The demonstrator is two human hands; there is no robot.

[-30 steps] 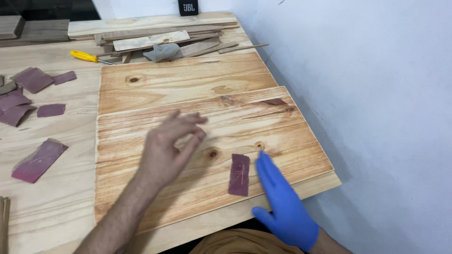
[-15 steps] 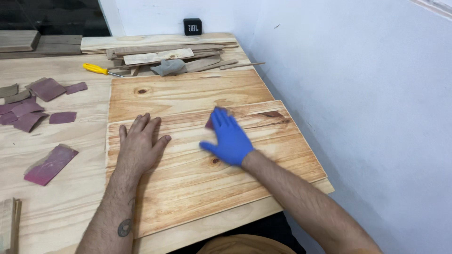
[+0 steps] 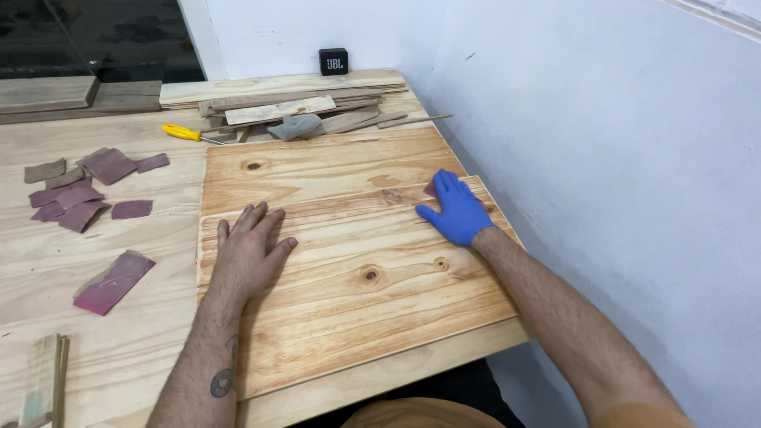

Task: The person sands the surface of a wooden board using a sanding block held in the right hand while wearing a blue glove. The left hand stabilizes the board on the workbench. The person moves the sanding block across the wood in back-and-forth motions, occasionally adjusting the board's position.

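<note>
Nearest the viewer, the pine board (image 3: 357, 293) lies flat on the counter (image 3: 103, 349), its long axis and grain running left to right, its near edge just back from the counter's edge. The bare left hand (image 3: 247, 252) rests flat on the board's left part, fingers spread and released, gripping nothing. Farther along and to the right, the blue-gloved right hand (image 3: 456, 212) presses flat at the board's far right corner; a sliver of maroon sandpaper (image 3: 430, 189) shows under its fingertips, pinned rather than clenched. So the sandpaper lies well right of the left hand, and the right hand is on it. Behind sits a second board (image 3: 317, 162); left, loose sandpaper pieces (image 3: 87, 194); farthest, a yellow-handled tool (image 3: 184, 132) and wood offcuts (image 3: 277, 99).
</note>
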